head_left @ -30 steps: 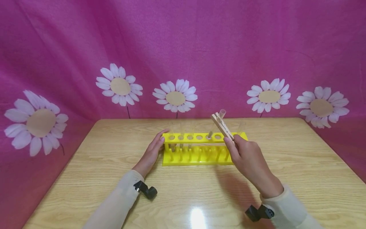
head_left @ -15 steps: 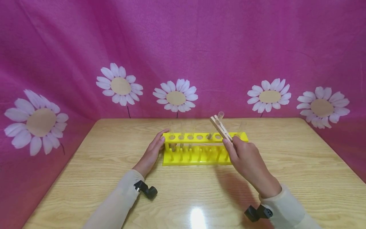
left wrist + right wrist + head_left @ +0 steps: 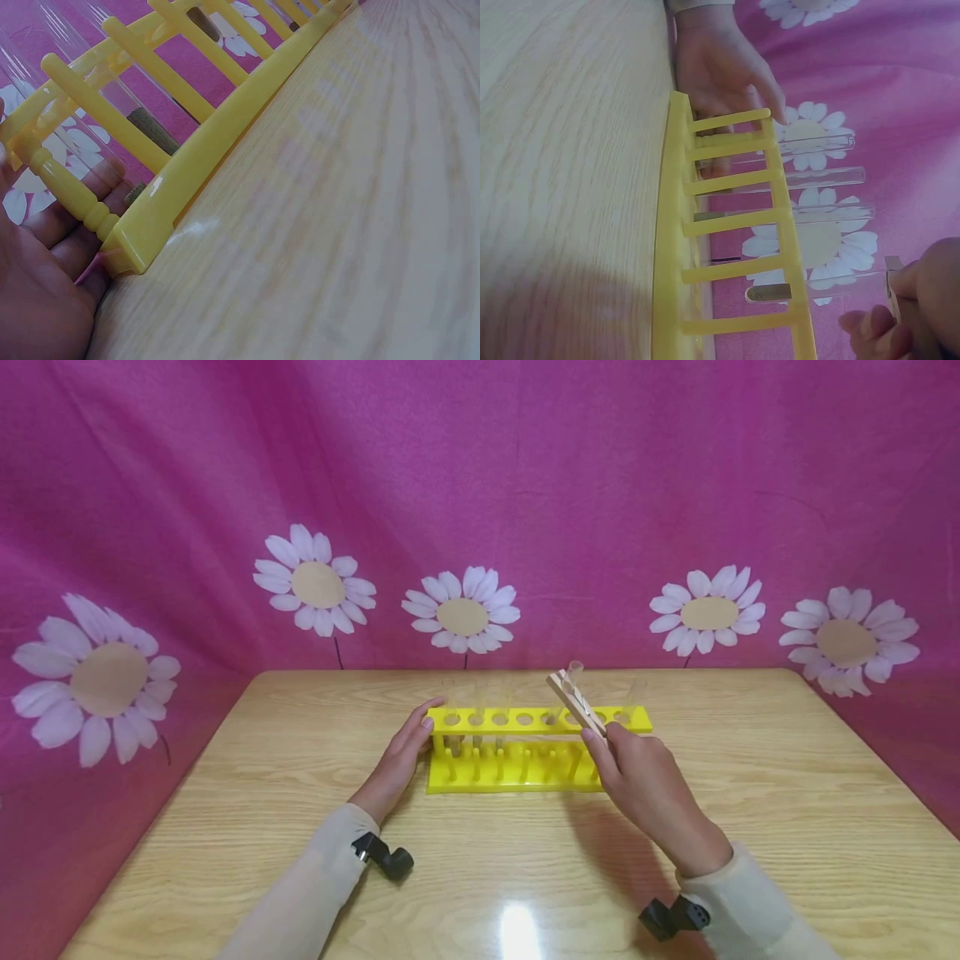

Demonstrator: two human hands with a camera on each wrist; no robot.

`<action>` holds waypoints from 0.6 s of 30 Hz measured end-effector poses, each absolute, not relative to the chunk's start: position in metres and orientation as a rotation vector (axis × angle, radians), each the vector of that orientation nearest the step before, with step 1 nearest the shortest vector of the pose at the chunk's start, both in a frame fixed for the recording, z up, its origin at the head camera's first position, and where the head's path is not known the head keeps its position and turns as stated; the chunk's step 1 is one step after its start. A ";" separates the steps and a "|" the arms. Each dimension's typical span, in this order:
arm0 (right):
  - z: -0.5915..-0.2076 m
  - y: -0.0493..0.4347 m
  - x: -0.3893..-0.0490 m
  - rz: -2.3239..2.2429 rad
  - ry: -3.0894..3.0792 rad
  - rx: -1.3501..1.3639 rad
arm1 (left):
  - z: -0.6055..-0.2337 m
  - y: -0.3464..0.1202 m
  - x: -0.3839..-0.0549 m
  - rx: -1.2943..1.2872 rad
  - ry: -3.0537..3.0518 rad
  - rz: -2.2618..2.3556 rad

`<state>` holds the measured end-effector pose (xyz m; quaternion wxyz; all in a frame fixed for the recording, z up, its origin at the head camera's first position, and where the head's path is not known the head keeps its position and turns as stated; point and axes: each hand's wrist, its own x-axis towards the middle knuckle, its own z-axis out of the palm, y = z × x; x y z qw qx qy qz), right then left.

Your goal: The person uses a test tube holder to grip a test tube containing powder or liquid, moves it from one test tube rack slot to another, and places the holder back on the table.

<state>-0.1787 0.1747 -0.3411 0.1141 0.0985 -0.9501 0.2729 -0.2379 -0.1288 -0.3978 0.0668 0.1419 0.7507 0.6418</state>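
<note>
A yellow plastic rack point(image 3: 513, 782) is gripped, seemingly for steadiness, by the left hand point(image 3: 397, 760), while a wooden clamp point(image 3: 579, 704) holding a clear slim tube point(image 3: 821, 288) is pinched by the right hand point(image 3: 654, 787).

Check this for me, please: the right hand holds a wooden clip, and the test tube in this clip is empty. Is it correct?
Not quite: the test tube is not empty. The right wrist view shows brownish material at its closed end. The rest is right: the right hand holds a wooden clip with the tube in it.
</note>
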 end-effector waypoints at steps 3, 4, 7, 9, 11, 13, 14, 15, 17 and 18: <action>-0.343 0.175 -0.180 0.787 -2.781 0.295 | -0.398 -0.129 -0.239 0.418 2.273 1.922; -0.343 0.175 -0.180 0.783 -2.780 0.295 | -0.400 -0.129 -0.240 0.413 2.275 1.917; -0.345 0.174 -0.181 0.774 -2.790 0.287 | -0.409 -0.130 -0.248 0.407 2.278 1.914; -0.345 0.174 -0.181 0.767 -2.801 0.281 | -0.416 -0.130 -0.253 0.407 2.277 1.919; -0.346 0.173 -0.181 0.764 -2.807 0.277 | -0.422 -0.131 -0.256 0.410 2.277 1.927; -0.346 0.173 -0.182 0.753 -2.809 0.282 | -0.425 -0.131 -0.257 0.413 2.280 1.937; -0.346 0.173 -0.182 0.749 -2.809 0.284 | -0.426 -0.131 -0.258 0.412 2.283 1.943; -0.347 0.173 -0.182 0.747 -2.810 0.288 | -0.426 -0.131 -0.258 0.414 2.282 1.951; -0.347 0.173 -0.182 0.748 -2.817 0.295 | -0.427 -0.130 -0.257 0.413 2.286 1.961; -0.348 0.173 -0.182 0.748 -2.822 0.296 | -0.427 -0.130 -0.257 0.413 2.289 1.966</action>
